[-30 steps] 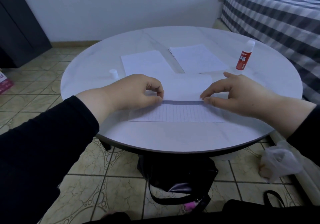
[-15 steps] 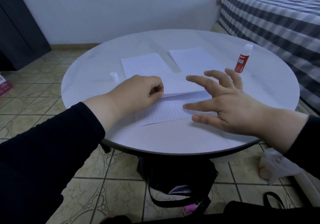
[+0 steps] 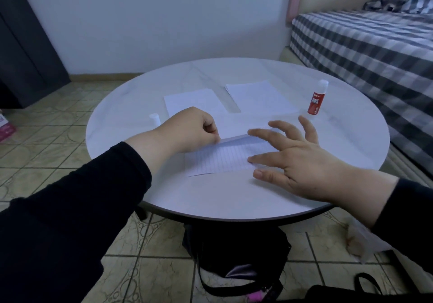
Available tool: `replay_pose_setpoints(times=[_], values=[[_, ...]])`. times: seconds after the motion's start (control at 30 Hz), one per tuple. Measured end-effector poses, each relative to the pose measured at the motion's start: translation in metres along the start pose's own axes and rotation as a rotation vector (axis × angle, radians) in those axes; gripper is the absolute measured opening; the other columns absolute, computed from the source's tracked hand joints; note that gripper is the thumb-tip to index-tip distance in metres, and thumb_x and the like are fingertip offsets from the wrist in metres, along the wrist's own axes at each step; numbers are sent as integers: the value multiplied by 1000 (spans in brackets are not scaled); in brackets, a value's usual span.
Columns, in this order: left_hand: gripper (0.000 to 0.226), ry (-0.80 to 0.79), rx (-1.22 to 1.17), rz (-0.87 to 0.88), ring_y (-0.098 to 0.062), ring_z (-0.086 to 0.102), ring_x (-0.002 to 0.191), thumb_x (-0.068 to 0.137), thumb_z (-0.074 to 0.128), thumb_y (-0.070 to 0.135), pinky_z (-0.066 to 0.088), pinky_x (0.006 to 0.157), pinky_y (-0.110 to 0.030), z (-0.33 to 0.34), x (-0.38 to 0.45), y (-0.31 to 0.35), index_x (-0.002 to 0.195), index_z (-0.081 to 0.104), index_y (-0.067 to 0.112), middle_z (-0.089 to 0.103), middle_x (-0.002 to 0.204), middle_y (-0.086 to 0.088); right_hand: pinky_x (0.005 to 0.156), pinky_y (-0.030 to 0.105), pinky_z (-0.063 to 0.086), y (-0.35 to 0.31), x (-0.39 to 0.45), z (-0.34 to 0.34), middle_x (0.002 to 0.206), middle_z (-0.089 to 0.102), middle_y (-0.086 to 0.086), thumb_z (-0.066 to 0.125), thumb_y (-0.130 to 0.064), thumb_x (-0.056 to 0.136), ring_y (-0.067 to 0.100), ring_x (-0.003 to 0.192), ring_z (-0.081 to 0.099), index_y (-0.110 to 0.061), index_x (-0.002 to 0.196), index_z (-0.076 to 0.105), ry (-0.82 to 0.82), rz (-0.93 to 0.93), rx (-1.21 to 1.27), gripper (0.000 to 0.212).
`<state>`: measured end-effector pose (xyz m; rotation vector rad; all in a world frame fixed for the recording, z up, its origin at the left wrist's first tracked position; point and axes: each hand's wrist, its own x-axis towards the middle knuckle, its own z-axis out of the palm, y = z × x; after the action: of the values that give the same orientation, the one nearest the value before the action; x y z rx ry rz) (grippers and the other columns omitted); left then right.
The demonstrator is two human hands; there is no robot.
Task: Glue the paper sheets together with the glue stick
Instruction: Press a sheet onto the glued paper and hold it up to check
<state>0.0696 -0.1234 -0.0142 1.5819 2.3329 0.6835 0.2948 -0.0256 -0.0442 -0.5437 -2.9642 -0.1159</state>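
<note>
Currently your left hand (image 3: 187, 130) sits on the round table (image 3: 234, 197), fingers curled, thumb and forefinger pinching the near edge of the plain upper sheet (image 3: 236, 127) at its left end. That edge is lifted slightly off the lined sheet (image 3: 222, 162) underneath; a thin shadow shows between the two. The lined sheet lies flat on the table, its near half uncovered, its left part running under your left hand.

Your right hand (image 3: 302, 162) is spread wide, fingers straight and apart, holding nothing. It is over the right end of both sheets; the forefinger tip reaches the lifted edge of the upper sheet, the thumb points left over the bare table just beyond the lined sheet's near edge. Whether the palm presses the paper or floats just above it, you cannot tell.

Glue stick (image 3: 316, 100): upright, red body, white top, on the table well beyond and to the right of your right hand, untouched. A small white cap (image 3: 154, 118) stands just beyond your left wrist.

Two more white sheets, left sheet (image 3: 194, 100) and right sheet (image 3: 260, 97), lie flat side by side farther back, with a narrow strip of table between them.
</note>
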Motion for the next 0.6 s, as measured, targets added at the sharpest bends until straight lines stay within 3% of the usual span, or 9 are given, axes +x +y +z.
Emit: replay_pose_setpoints(times=[0.13, 0.3, 0.47, 0.6], values=[[8, 57, -48, -39, -7, 57, 67, 81, 72, 22, 42, 58, -19, -1, 1, 2, 78, 71, 15, 66, 74, 11, 111, 53, -20, -3, 0, 1, 155, 23, -22, -4, -78, 80, 12, 146, 4, -44, 126, 57, 20, -53, -32, 84], [10, 129, -58, -49, -1, 52, 59, 84, 70, 22, 36, 52, -18, -2, 3, 6, 78, 70, 13, 62, 69, 12, 108, 55, -25, -3, -2, 1, 158, 14, -22, -5, -78, 77, 6, 147, -10, -41, 139, 44, -47, -31, -51, 86], [11, 148, -40, -54, 0, 52, 61, 85, 69, 24, 34, 52, -19, 0, 4, 5, 79, 70, 14, 62, 70, 12, 107, 50, -28, -3, 2, 4, 148, 38, -23, 3, -66, 86, 2, 146, 6, -37, 147, 30, -101, 28, 28, 73], [12, 166, -34, -42, -1, 52, 61, 85, 67, 23, 35, 52, -19, 0, 5, 2, 79, 70, 14, 63, 72, 11, 105, 46, -28, -1, 6, 9, 145, 38, -24, -4, -70, 84, 4, 143, 14, -39, 148, 27, -64, 55, 14, 78]])
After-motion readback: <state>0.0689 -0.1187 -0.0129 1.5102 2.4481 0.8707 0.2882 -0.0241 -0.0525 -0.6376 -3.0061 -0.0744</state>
